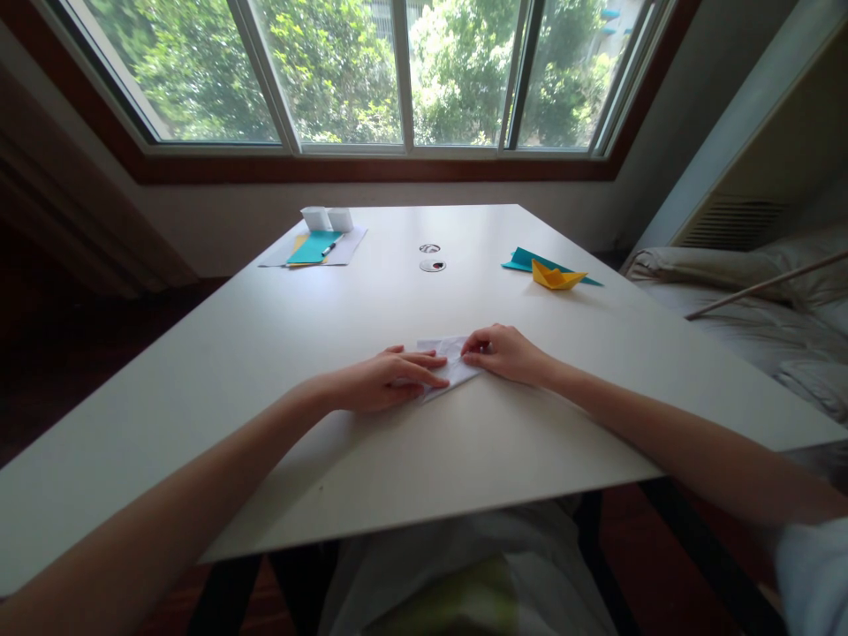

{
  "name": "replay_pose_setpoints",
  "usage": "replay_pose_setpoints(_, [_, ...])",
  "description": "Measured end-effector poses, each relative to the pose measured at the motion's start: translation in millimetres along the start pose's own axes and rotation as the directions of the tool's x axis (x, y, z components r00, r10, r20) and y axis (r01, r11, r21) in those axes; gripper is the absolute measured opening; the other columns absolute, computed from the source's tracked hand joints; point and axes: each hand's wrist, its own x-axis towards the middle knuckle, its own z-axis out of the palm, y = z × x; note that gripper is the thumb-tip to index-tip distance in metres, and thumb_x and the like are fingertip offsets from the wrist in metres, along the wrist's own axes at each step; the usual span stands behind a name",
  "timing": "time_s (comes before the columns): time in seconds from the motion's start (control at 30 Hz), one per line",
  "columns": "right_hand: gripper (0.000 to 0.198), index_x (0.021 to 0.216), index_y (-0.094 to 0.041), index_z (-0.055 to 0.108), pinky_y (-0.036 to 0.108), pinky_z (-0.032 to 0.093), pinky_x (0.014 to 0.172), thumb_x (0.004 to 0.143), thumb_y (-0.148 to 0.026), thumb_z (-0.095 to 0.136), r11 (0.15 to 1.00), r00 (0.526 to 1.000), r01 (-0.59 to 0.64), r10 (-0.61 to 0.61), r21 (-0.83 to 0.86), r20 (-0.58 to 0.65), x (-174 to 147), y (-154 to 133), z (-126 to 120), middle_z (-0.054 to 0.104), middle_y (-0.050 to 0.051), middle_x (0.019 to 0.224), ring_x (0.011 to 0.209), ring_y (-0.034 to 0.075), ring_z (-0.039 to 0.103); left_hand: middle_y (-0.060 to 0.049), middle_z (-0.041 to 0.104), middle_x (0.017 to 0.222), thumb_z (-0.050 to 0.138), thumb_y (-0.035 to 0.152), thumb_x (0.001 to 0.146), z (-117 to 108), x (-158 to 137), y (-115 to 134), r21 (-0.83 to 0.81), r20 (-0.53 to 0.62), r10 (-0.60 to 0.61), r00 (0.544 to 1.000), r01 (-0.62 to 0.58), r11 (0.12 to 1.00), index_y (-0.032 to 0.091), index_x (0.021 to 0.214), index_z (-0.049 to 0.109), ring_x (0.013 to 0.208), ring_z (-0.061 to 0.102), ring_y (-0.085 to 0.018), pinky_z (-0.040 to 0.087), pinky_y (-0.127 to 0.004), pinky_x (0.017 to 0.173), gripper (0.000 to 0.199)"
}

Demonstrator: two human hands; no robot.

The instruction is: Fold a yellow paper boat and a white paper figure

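A small piece of folded white paper (450, 349) lies on the white table in front of me. My left hand (397, 378) rests over its left part, fingers stretched out and slightly spread across it. At the paper's right side, my right hand (507, 353) pinches a bit of it between thumb and forefinger. The paper's left corner is partly hidden under my left fingers.
On the white table (265, 353), a yellow paper boat (556, 276) and a teal paper plane (523, 257) sit at the right. Teal sheets (313, 246), a pen (332, 246) and white folded paper boxes (314, 219) are far left. Two round items (433, 266) lie mid-back.
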Motion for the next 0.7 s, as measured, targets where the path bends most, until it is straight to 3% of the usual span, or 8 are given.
replay_pose_setpoints(0.13, [0.013,0.081,-0.018,0.068,0.023,0.042,0.066,0.075,-0.023,0.058,1.0,1.0,0.008,-0.008,0.0,-0.005,0.3,-0.1,-0.1,0.067,0.001,0.077,0.071,0.012,0.058,0.001,0.039,0.138,0.03,0.026,0.093,1.4,1.6,2.6,-0.011,-0.043,-0.025,0.999,0.024,1.0,0.033,0.12,0.052,0.128,0.033,-0.017,0.016,-0.038,0.108,0.035])
replay_pose_setpoints(0.33, [0.013,0.081,-0.018,0.068,0.022,0.042,0.066,0.075,-0.023,0.058,1.0,1.0,0.005,-0.005,0.003,-0.003,0.1,0.9,0.3,0.067,0.001,0.076,0.07,0.012,0.058,-0.002,0.05,0.129,0.045,0.038,0.087,9.3,5.7,5.8,0.024,-0.194,-0.016,0.981,0.021,0.999,0.028,0.104,0.063,0.12,0.042,-0.021,0.025,-0.035,0.103,0.026])
replay_pose_setpoints(0.7, [0.012,0.081,-0.019,0.068,0.022,0.042,0.065,0.074,-0.022,0.058,1.0,1.0,-0.003,0.003,0.001,-0.004,0.0,-0.5,-0.3,0.066,0.001,0.075,0.069,0.011,0.057,-0.003,0.051,0.125,0.053,0.04,0.082,12.5,7.1,3.3,0.03,-0.202,-0.013,0.979,0.019,0.999,0.027,0.106,0.057,0.119,0.041,-0.023,0.025,-0.036,0.1,0.028])
